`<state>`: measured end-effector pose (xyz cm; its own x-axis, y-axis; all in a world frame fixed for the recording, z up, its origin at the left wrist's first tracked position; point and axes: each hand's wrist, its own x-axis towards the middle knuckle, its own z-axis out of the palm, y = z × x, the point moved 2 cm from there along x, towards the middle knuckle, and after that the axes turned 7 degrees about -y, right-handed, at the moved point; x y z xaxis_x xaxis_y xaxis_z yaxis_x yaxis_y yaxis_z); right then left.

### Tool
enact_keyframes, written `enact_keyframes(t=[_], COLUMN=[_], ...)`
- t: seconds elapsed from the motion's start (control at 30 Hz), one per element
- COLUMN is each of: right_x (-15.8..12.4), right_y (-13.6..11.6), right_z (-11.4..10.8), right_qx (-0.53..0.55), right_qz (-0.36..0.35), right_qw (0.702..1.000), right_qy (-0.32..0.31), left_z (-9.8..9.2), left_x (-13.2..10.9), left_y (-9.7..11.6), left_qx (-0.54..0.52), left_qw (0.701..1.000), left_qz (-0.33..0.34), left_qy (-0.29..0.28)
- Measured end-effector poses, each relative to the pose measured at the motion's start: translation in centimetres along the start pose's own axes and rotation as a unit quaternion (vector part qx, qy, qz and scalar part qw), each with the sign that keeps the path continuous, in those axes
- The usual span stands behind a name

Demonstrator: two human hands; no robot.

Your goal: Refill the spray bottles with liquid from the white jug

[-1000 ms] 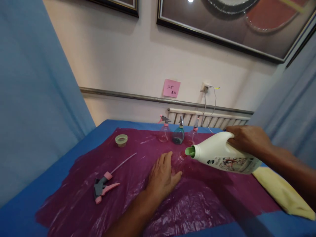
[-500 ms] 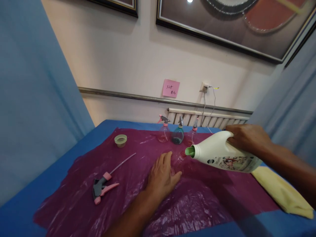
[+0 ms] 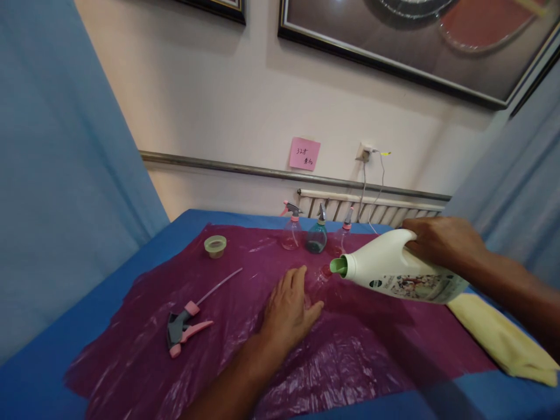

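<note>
My right hand (image 3: pixel 444 242) grips the handle of a cream detergent jug (image 3: pixel 376 265), which is tipped to the left. Its green spout lies at the mouth of a clear, headless spray bottle (image 3: pixel 322 276); whether liquid is flowing I cannot make out. Around the left side of this bottle curves my left hand (image 3: pixel 286 309), its thumb in front and fingers behind. To the left, a grey and pink trigger spray head (image 3: pixel 178 328) with a thin tube lies on the purple plastic sheet (image 3: pixel 144 303). A pale green round cap (image 3: pixel 215 244) stands farther back.
Behind the jug's spout stand a clear spray bottle (image 3: pixel 291 234), a teal one (image 3: pixel 315 238) and another clear one (image 3: pixel 343 236). A folded yellow cloth (image 3: pixel 503 344) lies at the right. Blue curtains (image 3: pixel 65 175) hang on both sides; a radiator (image 3: pixel 385 204) is behind the table.
The view has shifted very slightly. Both hands, the jug and the bottle keep nearly the same places, with the jug still tipped at the bottle's mouth.
</note>
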<state>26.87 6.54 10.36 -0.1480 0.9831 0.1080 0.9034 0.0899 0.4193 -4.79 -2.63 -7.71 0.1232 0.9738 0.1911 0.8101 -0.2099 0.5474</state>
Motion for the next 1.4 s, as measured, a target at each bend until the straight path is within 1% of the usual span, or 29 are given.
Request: enact_keyframes(t=[0.27,0.5,0.73,1.03,1.4], right_x=[0.06,-0.08,-0.01,-0.14,-0.04], right_y=[0.09,0.07,0.29,0.11,0.31], right_z=[-0.04,-0.26,-0.26,-0.59,-0.42], right_qx=[-0.011,-0.024,-0.029,-0.035,-0.031], right_qz=[-0.005,-0.007,-0.012,-0.008,-0.008], right_qw=[1.0,1.0,0.999,0.999,0.999], right_qy=[0.009,0.016,0.027,0.017,0.026], left_z=[0.11,0.34,0.18,0.37,0.21], left_x=[-0.04,-0.05,-0.05,0.03,-0.03], left_y=[-0.08,-0.21,0.06,-0.06,0.08], left_qx=[-0.002,0.009,0.013,0.0,0.005], left_qw=[1.0,1.0,1.0,1.0,1.0], left_qz=[0.003,0.015,0.003,0.011,0.01], left_qy=[0.004,0.019,0.003,0.012,0.006])
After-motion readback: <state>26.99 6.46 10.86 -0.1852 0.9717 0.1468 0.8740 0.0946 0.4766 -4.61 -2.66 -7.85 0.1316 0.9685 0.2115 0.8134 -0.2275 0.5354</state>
